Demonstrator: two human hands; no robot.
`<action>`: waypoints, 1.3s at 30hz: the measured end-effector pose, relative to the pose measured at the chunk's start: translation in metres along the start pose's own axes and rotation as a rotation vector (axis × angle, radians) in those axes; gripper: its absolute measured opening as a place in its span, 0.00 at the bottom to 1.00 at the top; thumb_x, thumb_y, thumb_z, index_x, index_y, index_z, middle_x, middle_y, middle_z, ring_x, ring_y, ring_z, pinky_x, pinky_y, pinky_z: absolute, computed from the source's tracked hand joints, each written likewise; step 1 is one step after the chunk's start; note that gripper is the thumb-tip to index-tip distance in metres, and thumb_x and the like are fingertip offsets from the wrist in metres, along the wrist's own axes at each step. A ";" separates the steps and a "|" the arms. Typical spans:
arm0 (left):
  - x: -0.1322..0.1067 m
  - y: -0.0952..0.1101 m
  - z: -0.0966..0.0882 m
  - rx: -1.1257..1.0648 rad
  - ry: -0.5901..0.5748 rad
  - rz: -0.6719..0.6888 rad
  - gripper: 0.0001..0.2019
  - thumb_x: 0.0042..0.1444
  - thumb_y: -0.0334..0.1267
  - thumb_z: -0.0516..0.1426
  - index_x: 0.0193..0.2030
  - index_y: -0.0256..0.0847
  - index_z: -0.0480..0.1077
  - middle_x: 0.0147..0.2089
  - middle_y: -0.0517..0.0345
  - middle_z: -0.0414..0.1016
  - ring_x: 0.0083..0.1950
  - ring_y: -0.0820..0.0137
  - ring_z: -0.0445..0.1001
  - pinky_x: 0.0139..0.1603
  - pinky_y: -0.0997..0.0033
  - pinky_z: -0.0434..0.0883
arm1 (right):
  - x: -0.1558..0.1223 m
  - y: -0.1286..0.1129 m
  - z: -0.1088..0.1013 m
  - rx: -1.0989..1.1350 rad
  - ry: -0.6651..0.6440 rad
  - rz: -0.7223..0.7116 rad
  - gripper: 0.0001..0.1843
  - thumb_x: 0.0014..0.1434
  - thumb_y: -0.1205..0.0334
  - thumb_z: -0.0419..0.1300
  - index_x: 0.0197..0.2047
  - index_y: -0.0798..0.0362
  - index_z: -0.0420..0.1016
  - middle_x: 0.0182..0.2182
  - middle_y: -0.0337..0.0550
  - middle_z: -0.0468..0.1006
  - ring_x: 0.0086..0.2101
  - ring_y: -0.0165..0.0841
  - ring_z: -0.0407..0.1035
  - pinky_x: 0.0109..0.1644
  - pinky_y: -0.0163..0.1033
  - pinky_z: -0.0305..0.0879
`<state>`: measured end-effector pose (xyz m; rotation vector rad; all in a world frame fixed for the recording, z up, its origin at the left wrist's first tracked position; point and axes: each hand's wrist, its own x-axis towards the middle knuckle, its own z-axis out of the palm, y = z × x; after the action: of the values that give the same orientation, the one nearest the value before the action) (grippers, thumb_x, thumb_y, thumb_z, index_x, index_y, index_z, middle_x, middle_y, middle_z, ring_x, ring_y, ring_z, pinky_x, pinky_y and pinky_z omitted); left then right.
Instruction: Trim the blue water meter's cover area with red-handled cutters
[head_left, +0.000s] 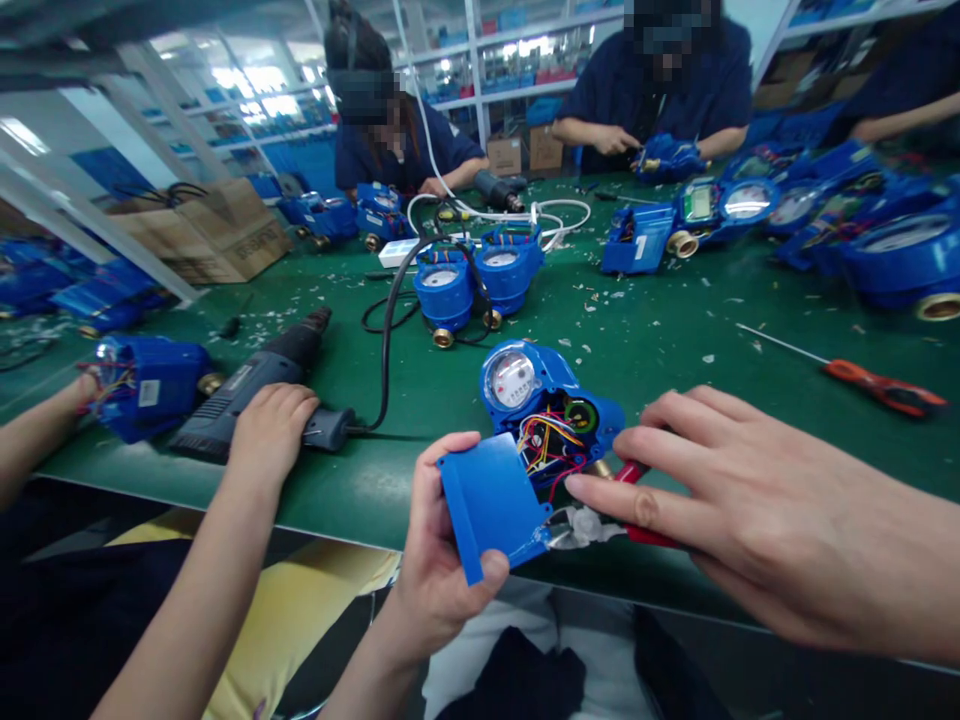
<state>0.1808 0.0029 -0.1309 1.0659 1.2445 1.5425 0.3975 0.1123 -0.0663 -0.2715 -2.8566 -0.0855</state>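
An assembly workshop or small factory: a long green tabletop (pixel 660 340) strewn with blue water meters (pixel 469 275), an electric drill (pixel 255 390) and a screwdriver (pixel 877 385), workers in dark blue uniforms (pixel 667 100) seated around it, cardboard boxes (pixel 217 235) and stocked metal shelving (pixel 517 50) behind

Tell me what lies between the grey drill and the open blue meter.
In the head view, a black cord runs from the drill across bare green table toward the open meter; nothing else lies there.

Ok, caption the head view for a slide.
Left hand holds a blue cover; right hand holds red-handled cutters at it.
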 end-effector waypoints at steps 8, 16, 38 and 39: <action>0.002 0.003 0.001 -0.142 -0.025 -0.132 0.35 0.43 0.49 0.67 0.55 0.50 0.57 0.45 0.55 0.71 0.38 0.67 0.74 0.34 0.72 0.74 | 0.000 0.000 -0.001 -0.059 0.038 -0.070 0.21 0.59 0.72 0.47 0.54 0.54 0.70 0.30 0.43 0.72 0.29 0.35 0.62 0.29 0.40 0.54; 0.004 0.003 -0.003 -0.203 -0.185 -0.118 0.41 0.39 0.45 0.70 0.58 0.56 0.53 0.54 0.54 0.70 0.50 0.61 0.75 0.49 0.64 0.74 | -0.005 0.002 -0.001 -0.048 0.038 -0.053 0.25 0.53 0.72 0.51 0.55 0.55 0.68 0.31 0.44 0.71 0.27 0.33 0.63 0.27 0.38 0.54; 0.010 0.015 -0.004 0.039 -0.279 -0.140 0.37 0.42 0.29 0.68 0.55 0.58 0.56 0.48 0.62 0.70 0.43 0.71 0.75 0.38 0.77 0.75 | 0.001 0.010 -0.005 -0.081 0.013 -0.167 0.18 0.67 0.68 0.44 0.55 0.54 0.66 0.28 0.40 0.66 0.27 0.33 0.58 0.27 0.39 0.51; 0.010 0.016 -0.004 0.056 -0.277 -0.131 0.37 0.42 0.29 0.68 0.55 0.57 0.55 0.48 0.62 0.71 0.42 0.71 0.76 0.38 0.76 0.76 | 0.001 0.009 -0.005 -0.095 0.008 -0.170 0.18 0.67 0.68 0.44 0.55 0.55 0.66 0.28 0.40 0.67 0.27 0.33 0.59 0.28 0.39 0.53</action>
<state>0.1731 0.0093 -0.1151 1.1663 1.1457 1.2217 0.3995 0.1207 -0.0609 -0.0459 -2.8665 -0.2555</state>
